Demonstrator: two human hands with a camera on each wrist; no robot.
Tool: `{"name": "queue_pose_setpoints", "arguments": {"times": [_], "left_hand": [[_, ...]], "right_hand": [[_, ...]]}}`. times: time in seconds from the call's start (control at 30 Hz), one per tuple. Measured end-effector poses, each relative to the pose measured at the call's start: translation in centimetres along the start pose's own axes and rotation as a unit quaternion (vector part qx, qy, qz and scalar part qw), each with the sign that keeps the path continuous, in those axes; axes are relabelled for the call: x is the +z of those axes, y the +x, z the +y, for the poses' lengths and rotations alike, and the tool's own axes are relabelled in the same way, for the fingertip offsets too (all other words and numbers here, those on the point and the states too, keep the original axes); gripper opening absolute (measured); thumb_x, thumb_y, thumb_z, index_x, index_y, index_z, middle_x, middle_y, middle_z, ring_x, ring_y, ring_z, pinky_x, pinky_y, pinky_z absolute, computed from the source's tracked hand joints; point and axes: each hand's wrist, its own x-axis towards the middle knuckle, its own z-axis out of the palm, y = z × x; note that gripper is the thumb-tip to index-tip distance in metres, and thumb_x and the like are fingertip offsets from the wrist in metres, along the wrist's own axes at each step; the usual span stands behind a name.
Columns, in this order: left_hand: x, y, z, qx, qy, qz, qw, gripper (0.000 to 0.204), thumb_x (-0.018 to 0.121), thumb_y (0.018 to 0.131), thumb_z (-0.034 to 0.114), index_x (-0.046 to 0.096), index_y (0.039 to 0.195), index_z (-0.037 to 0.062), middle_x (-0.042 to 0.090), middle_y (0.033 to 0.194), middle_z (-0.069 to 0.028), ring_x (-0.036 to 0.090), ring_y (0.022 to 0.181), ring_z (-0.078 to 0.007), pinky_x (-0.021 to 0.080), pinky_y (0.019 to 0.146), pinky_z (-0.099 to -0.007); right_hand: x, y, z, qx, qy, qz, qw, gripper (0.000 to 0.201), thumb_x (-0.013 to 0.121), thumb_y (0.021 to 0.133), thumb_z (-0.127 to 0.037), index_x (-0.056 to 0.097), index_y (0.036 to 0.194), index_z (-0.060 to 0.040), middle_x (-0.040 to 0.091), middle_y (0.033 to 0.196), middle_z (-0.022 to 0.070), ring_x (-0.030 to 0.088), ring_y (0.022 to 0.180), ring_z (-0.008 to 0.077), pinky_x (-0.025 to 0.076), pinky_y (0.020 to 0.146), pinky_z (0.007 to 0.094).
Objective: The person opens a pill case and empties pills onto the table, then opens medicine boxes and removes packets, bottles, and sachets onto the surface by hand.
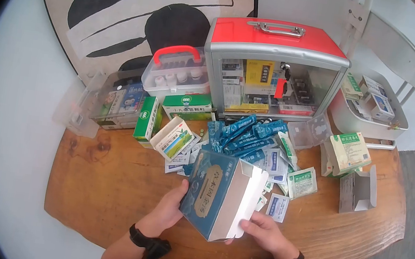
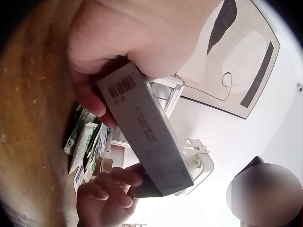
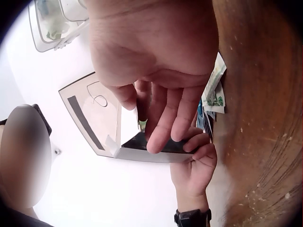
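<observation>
A blue medicine box point(image 1: 209, 191) with a gold label is held up over the table's near side, tilted, its open end facing right. My left hand point(image 1: 170, 208) grips its left side, thumb on the near face and fingers beneath, as the left wrist view shows beside the printed barcode point(image 2: 121, 89). At the open end, my right hand point(image 1: 268, 236) pinches the white flap point(image 1: 252, 202) between thumb and fingers. Behind the box lies a heap of blue stick sachets point(image 1: 241, 137), mixed with white and green packets point(image 1: 302, 182).
A red-topped cabinet point(image 1: 284, 37) stands at the back, with a clear red-handled case point(image 1: 178, 75) to its left. Green boxes point(image 1: 188, 105) are left of the heap. To the right are a cream box point(image 1: 348, 152), an opened grey carton point(image 1: 355, 192) and a white bin point(image 1: 397, 121).
</observation>
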Motion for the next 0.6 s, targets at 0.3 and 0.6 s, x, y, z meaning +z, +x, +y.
{"name": "queue_pose_setpoints", "arguments": {"times": [0.3,0.6], "left_hand": [[-3.1,-0.9,2.1,0.108,-0.019,0.092,0.99,0.043,0.049,0.103,0.035,0.057,0.127,0.0008,0.065,0.123,-0.008,0.062,0.111,-0.0198,0.048,0.097,-0.0358],[-13.8,-7.1,3.5,0.258,-0.024,0.182,0.949,0.043,0.046,0.099,0.035,0.059,0.123,0.0027,0.066,0.12,-0.0076,0.061,0.112,-0.0219,0.046,0.099,-0.0371]], "right_hand": [[-0.9,0.4,0.6,-0.042,0.101,-0.038,0.993,0.055,0.043,0.106,-0.039,0.043,0.14,0.0038,0.067,0.114,0.018,0.069,0.099,0.0264,0.052,0.091,0.0368],[-0.4,0.3,0.1,-0.034,0.068,-0.054,0.996,0.053,0.047,0.104,-0.036,0.044,0.14,0.0031,0.067,0.116,0.0197,0.068,0.102,0.0275,0.052,0.093,0.0392]]}}
